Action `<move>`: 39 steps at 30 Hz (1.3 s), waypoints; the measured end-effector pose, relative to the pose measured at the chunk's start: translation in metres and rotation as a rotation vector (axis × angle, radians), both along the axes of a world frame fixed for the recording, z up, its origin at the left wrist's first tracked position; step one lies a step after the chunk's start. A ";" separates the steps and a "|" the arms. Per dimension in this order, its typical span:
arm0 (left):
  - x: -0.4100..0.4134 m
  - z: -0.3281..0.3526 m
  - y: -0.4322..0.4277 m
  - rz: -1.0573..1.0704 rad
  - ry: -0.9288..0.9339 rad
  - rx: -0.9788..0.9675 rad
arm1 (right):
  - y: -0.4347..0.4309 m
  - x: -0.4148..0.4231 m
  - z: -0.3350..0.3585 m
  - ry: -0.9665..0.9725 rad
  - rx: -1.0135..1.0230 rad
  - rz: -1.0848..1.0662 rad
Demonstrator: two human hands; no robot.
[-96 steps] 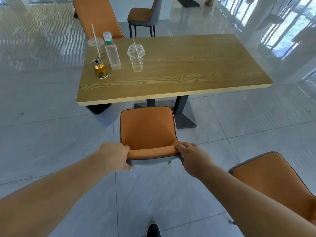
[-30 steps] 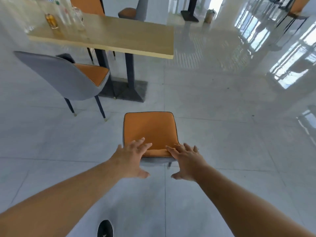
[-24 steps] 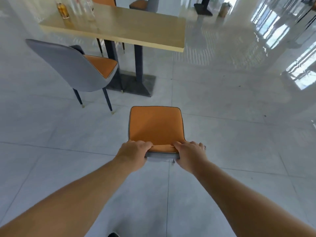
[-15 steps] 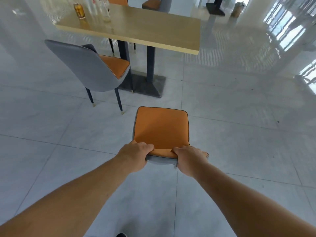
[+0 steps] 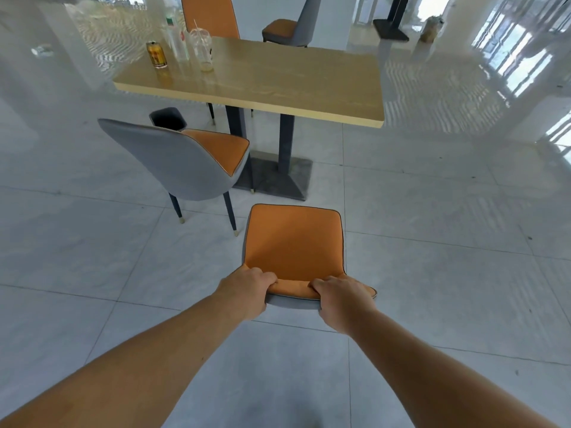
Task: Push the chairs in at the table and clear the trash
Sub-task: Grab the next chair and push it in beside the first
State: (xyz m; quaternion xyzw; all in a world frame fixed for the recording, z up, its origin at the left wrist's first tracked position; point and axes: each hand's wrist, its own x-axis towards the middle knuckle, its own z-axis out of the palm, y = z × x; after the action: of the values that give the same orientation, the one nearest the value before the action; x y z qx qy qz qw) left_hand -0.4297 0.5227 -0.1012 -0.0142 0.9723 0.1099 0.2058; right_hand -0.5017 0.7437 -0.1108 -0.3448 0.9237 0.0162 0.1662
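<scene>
In the lower middle of the frame, the left hand [image 5: 247,290] and the right hand [image 5: 341,301] are both closed over the top edge of a chair [image 5: 295,245] backrest, fingers curled over the orange front and thumbs hidden behind the grey back. The legs of this chair are hidden under its seat and backrest. It stands on the tiled floor [image 5: 432,273] apart from the table [image 5: 278,78], which fills the upper middle of the frame, its right end nearest this chair.

A second chair [image 5: 182,162], grey-backed with an orange seat, sits left of centre with its seat partly under the table edge, next to the table's dark base [image 5: 278,180]. Behind its backrest a dark bin [image 5: 168,118] shows only its rim and upper part.

On the far left end of the tabletop stand a gold can [image 5: 156,54], a clear bottle [image 5: 176,38] and a clear cup [image 5: 202,49] with a straw; glare washes them out, and a further cup behind them cannot be made out for certain. Two more chairs appear at the top: one orange backrest [image 5: 210,15] cut off by the frame's upper edge, and a grey one [image 5: 293,27] beyond the table. Both forearms run out of the bottom of the frame.
</scene>
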 end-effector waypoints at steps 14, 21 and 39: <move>-0.186 -0.009 -0.089 0.038 0.015 0.017 | -0.082 -0.186 -0.006 0.041 -0.094 0.042; -0.271 -0.013 -0.134 0.045 0.018 0.023 | -0.129 -0.271 -0.002 0.040 -0.067 0.030; -0.390 -0.012 -0.217 -0.192 -0.056 0.073 | -0.202 -0.360 -0.001 0.096 -0.035 -0.142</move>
State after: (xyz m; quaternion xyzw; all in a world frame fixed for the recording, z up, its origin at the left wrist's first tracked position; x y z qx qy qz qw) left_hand -0.8198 0.3055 -0.1129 0.0833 0.9585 0.1246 0.2427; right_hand -0.8619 0.5413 -0.1121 -0.2803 0.9528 0.0048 0.1165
